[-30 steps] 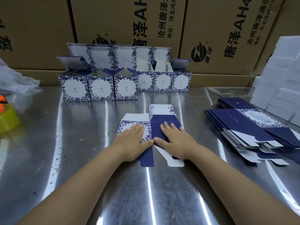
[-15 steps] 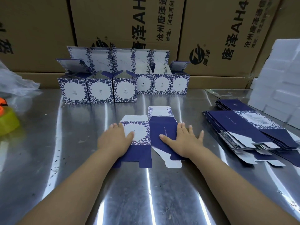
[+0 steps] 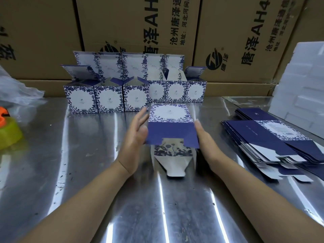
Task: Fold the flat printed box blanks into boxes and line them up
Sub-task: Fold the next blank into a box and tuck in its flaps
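Midway through the job, a worker's left hand (image 3: 134, 137) and right hand (image 3: 203, 139), fingers straight, bracket a half-raised box (image 3: 171, 127), its bottom flaps unfolded. Behind that box, six folded boxes (image 3: 108, 99) stand lined up; right of it, a stack of flat blanks (image 3: 273, 142) waits.

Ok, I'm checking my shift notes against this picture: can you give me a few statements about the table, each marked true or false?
1. The partly opened box sits between the left hand and the right hand. True.
2. The stack of flat blanks lies to the person's left. False: it lies to the right of the right hand.
3. The folded boxes at the back have closed lids. False: their top flaps stand open.
4. Behind that row stand brown cartons. True.
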